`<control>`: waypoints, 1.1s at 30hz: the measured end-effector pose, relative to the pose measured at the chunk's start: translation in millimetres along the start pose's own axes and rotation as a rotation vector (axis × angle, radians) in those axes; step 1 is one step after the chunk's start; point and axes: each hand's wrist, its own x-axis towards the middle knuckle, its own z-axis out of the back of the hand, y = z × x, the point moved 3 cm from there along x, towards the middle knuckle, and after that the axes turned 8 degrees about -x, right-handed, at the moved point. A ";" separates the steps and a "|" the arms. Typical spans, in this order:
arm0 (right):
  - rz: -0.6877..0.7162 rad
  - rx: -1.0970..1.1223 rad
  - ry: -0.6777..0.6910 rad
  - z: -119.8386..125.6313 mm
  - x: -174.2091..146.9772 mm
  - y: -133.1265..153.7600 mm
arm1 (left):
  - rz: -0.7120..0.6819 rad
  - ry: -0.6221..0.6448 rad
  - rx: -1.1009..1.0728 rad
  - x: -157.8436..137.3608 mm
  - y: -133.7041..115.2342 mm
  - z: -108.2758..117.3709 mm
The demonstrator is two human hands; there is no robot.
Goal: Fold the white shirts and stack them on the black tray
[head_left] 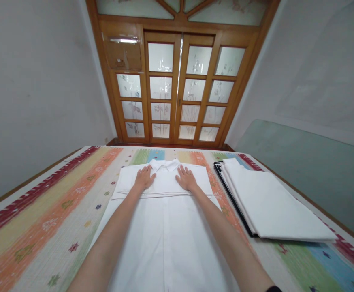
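White shirt [152, 233] in the middle of the setup, lying flat with its collar [165, 164] at the far end and its body running back toward the person. Going left to right: first comes a wide stretch of striped cloth [73, 202], which covers whatever is underneath, so hard to say if it's a bed or a worktop. Nothing's lying on that side, so the left arm has plenty of room.

Next up is the left hand [145, 178], palm down on the folded layers [161, 187] across the top of the shirt, fingers slightly apart and not gripping anything. Collar sits between the hands, just beyond them. Then the right hand [186, 178], basically a mirror copy: palm down, fingers spread, nothing pinched. My read is that it's flat pressure on both sides, so the fabric stays smooth and doesn't skew. Can't tell whether those layers are sleeves or hem.

Further right, clear of the shirt, there's a folded white stack [277, 202] with a black edge poking out along its left side. Probably parked there to be out of the way.
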 end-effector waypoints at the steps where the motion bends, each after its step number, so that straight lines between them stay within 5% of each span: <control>1: -0.011 0.006 -0.001 0.7 1.7 0.6 | -0.002 -0.017 0.003 -0.4 0.0 0.4; 12: -0.020 0.034 -0.103 4.8 14.4 5.6 | -0.024 0.016 0.035 7.3 -0.3 -2.4; 23: -0.066 0.004 0.013 1.0 22.8 5.0 | 0.007 0.092 0.033 14.1 4.4 -6.9; 33: -0.112 0.026 0.031 0.6 35.4 4.9 | 0.035 0.023 0.027 11.9 3.7 -7.6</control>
